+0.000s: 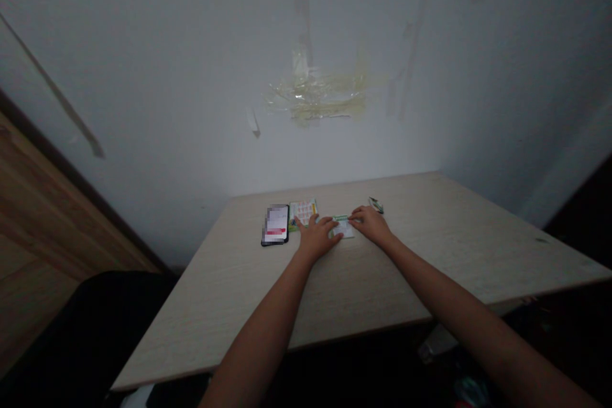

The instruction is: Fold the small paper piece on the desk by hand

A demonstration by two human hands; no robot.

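A small white card with a green heading (343,227) lies on the table between my hands. My left hand (317,239) is open, its fingers spread; some fingertips rest on the card's left side and others reach onto a colourful printed sheet (305,209). My right hand (371,225) has its fingers pinched together at the card's upper right edge. Just left of the printed sheet is a phone (276,227) with its screen lit and partly blurred. Behind my right hand lies a small green-and-white item (375,205), too small to make out.
The pale wooden table (459,248) meets a grey wall (201,76) at its back edge. Shiny clear tape (320,99) clings to the wall. To the left are wooden panels (43,229) and a dark, rounded shape (115,312).
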